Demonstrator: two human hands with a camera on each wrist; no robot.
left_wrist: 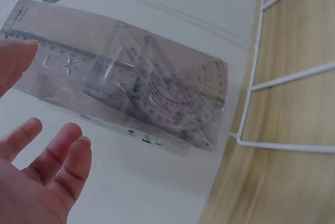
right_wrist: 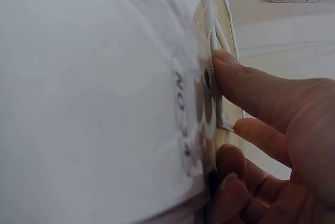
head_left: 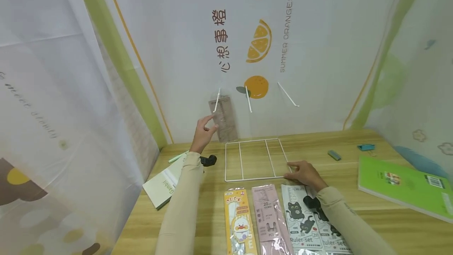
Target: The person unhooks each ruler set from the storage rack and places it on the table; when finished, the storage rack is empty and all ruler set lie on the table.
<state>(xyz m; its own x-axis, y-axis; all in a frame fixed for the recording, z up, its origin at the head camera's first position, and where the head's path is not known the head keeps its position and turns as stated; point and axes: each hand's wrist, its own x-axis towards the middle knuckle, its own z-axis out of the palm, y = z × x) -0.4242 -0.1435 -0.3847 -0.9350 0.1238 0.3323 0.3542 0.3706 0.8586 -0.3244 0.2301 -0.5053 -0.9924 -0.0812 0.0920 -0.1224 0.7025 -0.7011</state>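
Note:
A clear packet with a protractor and rulers (left_wrist: 120, 77) hangs in front of the backdrop on the leftmost of three white wire hooks (head_left: 248, 99). Just left of this packet is my left hand (head_left: 203, 131), holding nothing, with thumb and fingers apart in the left wrist view. White wires form a rectangular base (head_left: 255, 141) flat on the table below the hooks. My right hand (head_left: 304, 174) holds the base's near right corner between thumb and fingers. Beside it lies a black-cat ruler-set packet (head_left: 301, 223), whose edge hides some fingertips in the right wrist view.
A yellow duck packet (head_left: 240, 223) and a pink packet (head_left: 270, 219) lie at the front. Left are a book (head_left: 161, 188) and a pale green pen (head_left: 177, 157). Right are a green book (head_left: 403, 182), a teal clip (head_left: 366, 147) and a small grey-green block (head_left: 334, 155).

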